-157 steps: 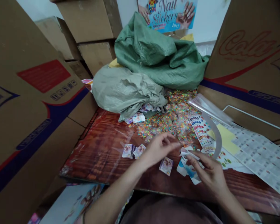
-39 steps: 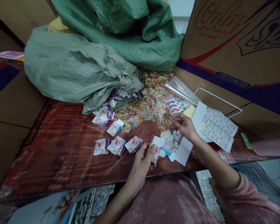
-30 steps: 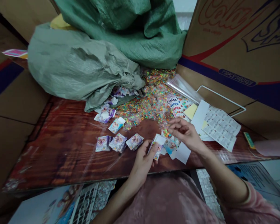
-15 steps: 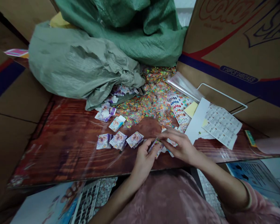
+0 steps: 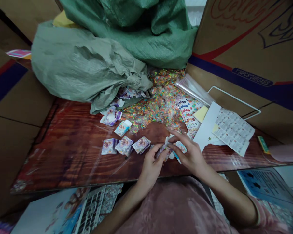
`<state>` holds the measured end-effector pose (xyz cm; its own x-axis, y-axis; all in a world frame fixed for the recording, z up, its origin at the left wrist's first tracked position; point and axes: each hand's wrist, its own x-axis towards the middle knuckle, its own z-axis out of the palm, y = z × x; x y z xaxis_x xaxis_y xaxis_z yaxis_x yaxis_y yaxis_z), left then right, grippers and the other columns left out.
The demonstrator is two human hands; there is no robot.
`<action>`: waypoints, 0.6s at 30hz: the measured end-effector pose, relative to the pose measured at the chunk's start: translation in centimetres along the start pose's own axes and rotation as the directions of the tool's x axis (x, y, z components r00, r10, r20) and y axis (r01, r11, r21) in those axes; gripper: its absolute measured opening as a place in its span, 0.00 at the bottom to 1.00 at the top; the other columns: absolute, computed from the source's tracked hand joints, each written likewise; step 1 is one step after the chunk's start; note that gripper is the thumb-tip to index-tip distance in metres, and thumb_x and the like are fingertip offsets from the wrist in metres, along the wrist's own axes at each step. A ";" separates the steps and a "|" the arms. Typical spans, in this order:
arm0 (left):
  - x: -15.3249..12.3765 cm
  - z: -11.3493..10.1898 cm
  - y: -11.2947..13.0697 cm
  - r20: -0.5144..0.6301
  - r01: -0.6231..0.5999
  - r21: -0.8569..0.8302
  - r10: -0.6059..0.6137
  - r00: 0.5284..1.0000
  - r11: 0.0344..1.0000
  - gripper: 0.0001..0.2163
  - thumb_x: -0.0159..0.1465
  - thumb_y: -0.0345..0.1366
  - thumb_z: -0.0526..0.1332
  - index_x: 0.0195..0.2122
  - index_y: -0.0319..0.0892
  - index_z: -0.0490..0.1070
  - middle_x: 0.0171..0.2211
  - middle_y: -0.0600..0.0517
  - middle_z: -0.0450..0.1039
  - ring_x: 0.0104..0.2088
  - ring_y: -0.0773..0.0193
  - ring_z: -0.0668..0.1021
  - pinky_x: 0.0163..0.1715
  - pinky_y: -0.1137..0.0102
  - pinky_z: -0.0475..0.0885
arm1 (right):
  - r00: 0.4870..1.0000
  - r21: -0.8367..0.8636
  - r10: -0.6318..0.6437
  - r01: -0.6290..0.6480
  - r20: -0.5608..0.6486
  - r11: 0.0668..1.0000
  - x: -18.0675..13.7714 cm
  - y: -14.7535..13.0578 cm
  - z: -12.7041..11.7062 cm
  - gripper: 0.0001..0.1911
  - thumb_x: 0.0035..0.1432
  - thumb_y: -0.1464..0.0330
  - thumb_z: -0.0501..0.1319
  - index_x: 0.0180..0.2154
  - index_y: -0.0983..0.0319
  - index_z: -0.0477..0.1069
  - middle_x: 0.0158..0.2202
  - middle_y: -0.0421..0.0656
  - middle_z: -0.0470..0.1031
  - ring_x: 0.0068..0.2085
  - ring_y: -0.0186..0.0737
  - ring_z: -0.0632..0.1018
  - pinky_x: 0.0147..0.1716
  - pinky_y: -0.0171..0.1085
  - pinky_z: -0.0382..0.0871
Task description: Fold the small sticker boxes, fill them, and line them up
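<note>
At the near edge of the tabletop (image 5: 70,159), a person's 2 hands meet over 1 small packet (image 5: 162,150). It is kept low and close to the body, apparently so both sets of fingertips can work it without lifting it far. The left hand (image 5: 151,161) comes up from below with a straight wrist, thumb and fingers closed on the packet's left end. The right hand (image 5: 189,155) angles in from the right, thumb and forefinger narrowed on the other end, the remaining fingers fanned loosely above.

Just left of them lies a row of 3 packets (image 5: 123,145), seemingly set apart from the loose packets (image 5: 112,116) spilling from the mouth of a grey-green sack (image 5: 85,68). Beyond the hands spreads a heap of bright beads (image 5: 158,105), with sticker sheets (image 5: 188,112) and white printed sheets (image 5: 233,130) near the right hand. A dark green sack (image 5: 141,29) and a cardboard box (image 5: 246,39) close off the back.
</note>
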<state>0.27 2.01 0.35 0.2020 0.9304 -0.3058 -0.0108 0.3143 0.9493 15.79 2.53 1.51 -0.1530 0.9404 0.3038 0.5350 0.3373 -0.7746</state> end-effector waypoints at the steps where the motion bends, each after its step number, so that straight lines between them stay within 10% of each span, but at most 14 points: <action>1: 0.0 0.0 -0.1 0.002 0.000 0.004 0.000 1.000 1.000 0.15 0.60 0.43 0.61 0.43 0.40 0.73 0.31 0.53 0.72 0.28 0.68 0.70 0.26 0.75 0.67 | 1.000 0.002 0.003 -0.003 0.009 1.000 0.0 0.1 0.0 0.29 0.60 0.74 0.59 0.60 0.50 0.58 0.39 0.39 0.76 0.43 0.38 0.77 0.57 0.47 0.61; 11: 0.0 -0.3 -0.7 0.033 -0.036 0.034 0.035 0.999 0.999 0.14 0.59 0.43 0.62 0.41 0.41 0.76 0.34 0.51 0.74 0.32 0.65 0.72 0.29 0.74 0.69 | 0.996 0.304 0.032 -0.056 0.081 0.951 0.8 0.9 -0.6 0.09 0.56 0.74 0.61 0.37 0.58 0.64 0.30 0.38 0.71 0.32 0.34 0.74 0.34 0.34 0.69; 18: -0.1 -0.3 -0.9 0.034 -0.042 0.025 0.041 0.999 0.999 0.14 0.59 0.43 0.62 0.42 0.41 0.77 0.36 0.49 0.74 0.33 0.64 0.73 0.26 0.74 0.71 | 0.993 0.162 -0.088 0.074 0.082 0.984 1.0 0.4 -1.1 0.08 0.56 0.76 0.59 0.31 0.58 0.62 0.27 0.35 0.72 0.29 0.33 0.75 0.49 0.44 0.68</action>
<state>-0.06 1.71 -0.51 0.2349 0.9355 -0.2640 0.0049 0.2704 0.9627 16.73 3.58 2.11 -0.2670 0.9075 0.3244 0.3806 0.4086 -0.8296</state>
